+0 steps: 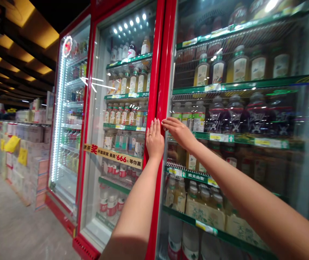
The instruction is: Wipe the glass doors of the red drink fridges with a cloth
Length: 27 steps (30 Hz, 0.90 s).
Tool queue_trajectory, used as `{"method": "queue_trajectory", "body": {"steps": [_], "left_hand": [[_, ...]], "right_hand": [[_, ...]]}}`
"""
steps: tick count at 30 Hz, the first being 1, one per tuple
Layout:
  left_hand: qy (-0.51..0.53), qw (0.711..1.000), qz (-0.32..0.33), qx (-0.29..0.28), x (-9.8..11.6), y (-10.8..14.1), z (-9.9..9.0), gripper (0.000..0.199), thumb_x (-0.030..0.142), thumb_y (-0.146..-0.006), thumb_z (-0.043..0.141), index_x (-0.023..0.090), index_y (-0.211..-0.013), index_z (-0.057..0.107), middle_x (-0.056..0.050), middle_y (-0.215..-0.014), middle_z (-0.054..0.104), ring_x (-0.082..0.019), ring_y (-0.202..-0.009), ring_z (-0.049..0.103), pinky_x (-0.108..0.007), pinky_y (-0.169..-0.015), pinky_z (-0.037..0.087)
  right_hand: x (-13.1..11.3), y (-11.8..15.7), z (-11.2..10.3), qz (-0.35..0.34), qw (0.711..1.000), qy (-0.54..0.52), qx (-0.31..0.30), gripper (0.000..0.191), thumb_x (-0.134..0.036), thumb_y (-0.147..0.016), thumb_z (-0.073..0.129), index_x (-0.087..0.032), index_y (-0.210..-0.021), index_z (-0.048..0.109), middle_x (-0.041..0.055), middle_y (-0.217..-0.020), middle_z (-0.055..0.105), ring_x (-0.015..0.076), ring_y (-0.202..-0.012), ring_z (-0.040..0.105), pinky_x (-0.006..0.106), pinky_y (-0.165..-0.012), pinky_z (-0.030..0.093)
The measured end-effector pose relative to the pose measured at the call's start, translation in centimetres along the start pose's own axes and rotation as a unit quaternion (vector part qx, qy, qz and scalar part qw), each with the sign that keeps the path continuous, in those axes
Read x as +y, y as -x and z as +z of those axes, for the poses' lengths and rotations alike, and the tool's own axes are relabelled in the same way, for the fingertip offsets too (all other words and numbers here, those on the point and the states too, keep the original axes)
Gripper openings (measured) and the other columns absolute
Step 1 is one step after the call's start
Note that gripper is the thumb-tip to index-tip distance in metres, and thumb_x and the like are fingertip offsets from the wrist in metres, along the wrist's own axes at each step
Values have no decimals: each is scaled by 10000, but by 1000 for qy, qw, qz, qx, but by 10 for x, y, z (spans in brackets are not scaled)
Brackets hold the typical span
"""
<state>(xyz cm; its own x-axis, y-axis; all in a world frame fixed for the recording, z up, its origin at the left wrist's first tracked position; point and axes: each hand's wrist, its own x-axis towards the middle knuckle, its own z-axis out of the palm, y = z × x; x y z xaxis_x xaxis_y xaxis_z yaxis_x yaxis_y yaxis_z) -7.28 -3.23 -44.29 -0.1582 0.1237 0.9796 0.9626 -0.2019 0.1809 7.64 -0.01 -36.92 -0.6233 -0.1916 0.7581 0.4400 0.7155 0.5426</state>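
Observation:
My left hand (pixel 155 139) lies flat with its fingers stretched up, pressed on the red frame of the left cooler door (pixel 152 90). A ring shows on one finger. Beside it, my right hand (pixel 180 131) reaches in from the right, its fingers pressed together at the red frame of the right cooler door (pixel 167 72). Something small and pale shows at those fingertips, too small to name. Behind the glass near my right hand stand green-labelled bottles (pixel 199 116) and dark purple bottles (pixel 234 113).
Both doors stand side by side, with shelves of bottled drinks behind them. A printed strip (pixel 113 156) crosses the left glass. Farther left are another lit cooler (pixel 72 115) and stacked boxes (pixel 39 177) on the grey floor (pixel 16 227).

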Motion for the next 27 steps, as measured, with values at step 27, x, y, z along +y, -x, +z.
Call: {"method": "queue_trajectory", "body": {"steps": [27], "left_hand": [[-11, 1000, 5, 17, 0, 2, 2, 764, 64, -1016, 395, 236, -1747, 255, -58, -1771, 396, -196, -1659, 343, -475, -1384, 332]], "right_hand": [[10, 1, -10, 66, 996, 17, 54, 456, -65, -1046, 546, -213, -1443, 715, 99, -1478, 733, 279, -1482, 614, 551, -1227, 571]]}}
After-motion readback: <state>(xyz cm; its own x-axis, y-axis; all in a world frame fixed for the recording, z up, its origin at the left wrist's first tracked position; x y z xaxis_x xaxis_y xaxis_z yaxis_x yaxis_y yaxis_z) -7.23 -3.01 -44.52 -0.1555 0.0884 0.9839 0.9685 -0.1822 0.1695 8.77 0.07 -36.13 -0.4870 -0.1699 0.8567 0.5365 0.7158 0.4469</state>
